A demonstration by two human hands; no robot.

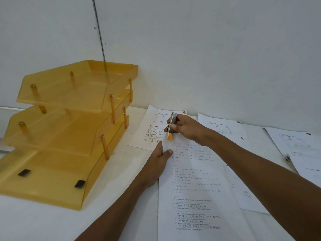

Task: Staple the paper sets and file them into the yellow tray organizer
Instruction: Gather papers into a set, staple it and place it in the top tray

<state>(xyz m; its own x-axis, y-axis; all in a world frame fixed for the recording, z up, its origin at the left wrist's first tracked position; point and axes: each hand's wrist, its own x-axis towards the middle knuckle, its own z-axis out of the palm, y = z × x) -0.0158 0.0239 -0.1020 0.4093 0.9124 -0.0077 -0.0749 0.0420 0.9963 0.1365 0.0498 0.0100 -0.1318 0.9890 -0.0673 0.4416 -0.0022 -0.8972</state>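
**Stapling at the top corner of the paper set**

Gripping a small metal stapler [171,126] with an orange end, my right hand [186,129] is closed around its body, fingers wrapped and thumb pressed along the side. The stapler stands tilted over the top left corner of the paper set [196,185], a printed worksheet that runs down the white table [43,223] toward me. My left hand [159,164] holds that set at its upper left edge, thumb on top of the sheet and the fingers curled under or alongside it, so the hand is narrow and pinching paper.

Under the stapler, a second sheet with a street map drawing [152,134] lies at an angle, partly covered by the set I hold. More printed sheets [231,136] are spread to the right, some overlapping, and a further pile [302,150] sits near the right edge.

The yellow tray organizer [69,129] stands to the left of the papers, against the wall [208,49]. It has three translucent tiers stepped back on amber pegs, and I see no sheets in any tier. It is apart from both hands.
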